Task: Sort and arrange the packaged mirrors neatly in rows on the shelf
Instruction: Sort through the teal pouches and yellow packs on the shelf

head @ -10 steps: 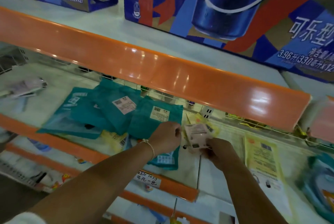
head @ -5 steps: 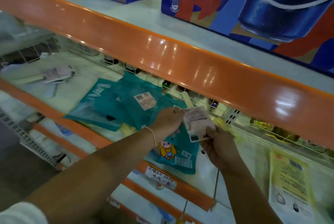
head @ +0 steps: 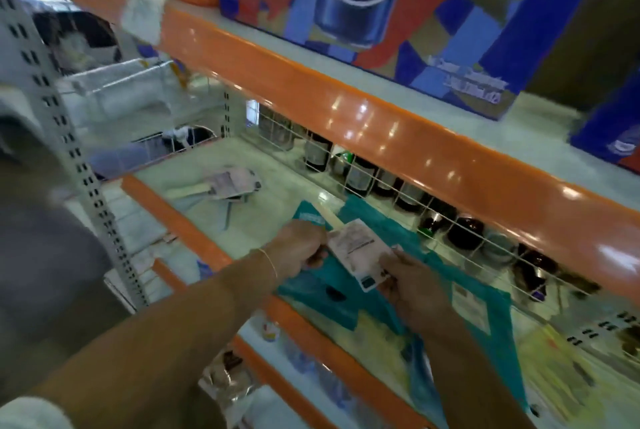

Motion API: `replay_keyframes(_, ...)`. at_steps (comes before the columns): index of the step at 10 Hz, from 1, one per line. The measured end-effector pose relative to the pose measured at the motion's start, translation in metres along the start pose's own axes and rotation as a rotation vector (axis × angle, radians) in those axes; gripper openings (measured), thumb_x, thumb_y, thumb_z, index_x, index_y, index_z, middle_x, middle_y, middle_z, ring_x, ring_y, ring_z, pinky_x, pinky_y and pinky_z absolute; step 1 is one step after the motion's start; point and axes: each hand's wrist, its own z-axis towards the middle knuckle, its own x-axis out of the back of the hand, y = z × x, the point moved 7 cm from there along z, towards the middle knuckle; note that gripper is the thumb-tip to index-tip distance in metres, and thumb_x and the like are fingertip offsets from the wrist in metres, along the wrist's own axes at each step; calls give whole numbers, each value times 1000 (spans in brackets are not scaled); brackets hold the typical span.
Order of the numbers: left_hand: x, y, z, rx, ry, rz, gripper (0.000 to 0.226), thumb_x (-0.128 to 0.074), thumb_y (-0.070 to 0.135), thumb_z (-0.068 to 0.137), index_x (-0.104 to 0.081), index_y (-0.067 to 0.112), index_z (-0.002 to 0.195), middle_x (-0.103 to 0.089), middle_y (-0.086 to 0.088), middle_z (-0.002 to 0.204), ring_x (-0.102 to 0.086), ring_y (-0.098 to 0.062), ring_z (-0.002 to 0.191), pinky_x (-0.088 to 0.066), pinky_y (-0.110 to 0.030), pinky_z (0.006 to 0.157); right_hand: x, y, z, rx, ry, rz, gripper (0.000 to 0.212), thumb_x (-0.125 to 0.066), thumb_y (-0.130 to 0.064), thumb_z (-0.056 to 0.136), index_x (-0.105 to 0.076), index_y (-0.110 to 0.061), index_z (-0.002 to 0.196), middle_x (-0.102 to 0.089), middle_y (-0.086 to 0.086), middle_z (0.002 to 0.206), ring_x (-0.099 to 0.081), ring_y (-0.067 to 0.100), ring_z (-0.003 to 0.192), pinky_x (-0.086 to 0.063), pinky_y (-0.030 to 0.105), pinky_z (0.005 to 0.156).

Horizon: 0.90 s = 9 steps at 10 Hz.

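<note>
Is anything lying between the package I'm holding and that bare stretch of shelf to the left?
Nothing visible. Both hands, left hand and right hand, hold the package above teal packages; the shelf between shows bare.

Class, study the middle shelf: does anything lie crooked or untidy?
Yes. The teal packets overlap at mixed angles instead of sitting in rows, and a pale packet with a handle lies askew, apart, further left on the shelf.

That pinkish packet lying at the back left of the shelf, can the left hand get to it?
Probably not yet. The left hand holds a white packet together with the right hand. The shelf up to the pinkish packet looks bare.
</note>
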Motion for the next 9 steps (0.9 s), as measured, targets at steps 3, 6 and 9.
replay_keyframes(3,146,37,53,-67,216,-83,25,-51,-6,94,-52,7,72,-50,-10,55,-46,-18,43,-39,-30,50,-105,15,27,-14,44,18,9,-56,-6,96,-64,-4,101,-64,13,77,-62,19,63,-52,26,55)
replay_keyframes(6,211,61,98,-90,405,66,21,-49,-1,92,-56,4,73,-61,-18,70,-55,-23,48,-44,-21,37,-127,19,36,-6,91,-37,9,-56,-3,95,-64,-5,97,-67,9,73,-64,19,61,-50,26,52)
replay_keyframes(9,221,64,119,-157,474,248,29,-52,9,91,-64,-7,111,-69,-22,106,-69,-31,87,-59,-33,70,-138,19,47,-7,110,-25,9,-58,-3,93,-66,-6,92,-68,9,75,-65,17,63,-51,28,58)
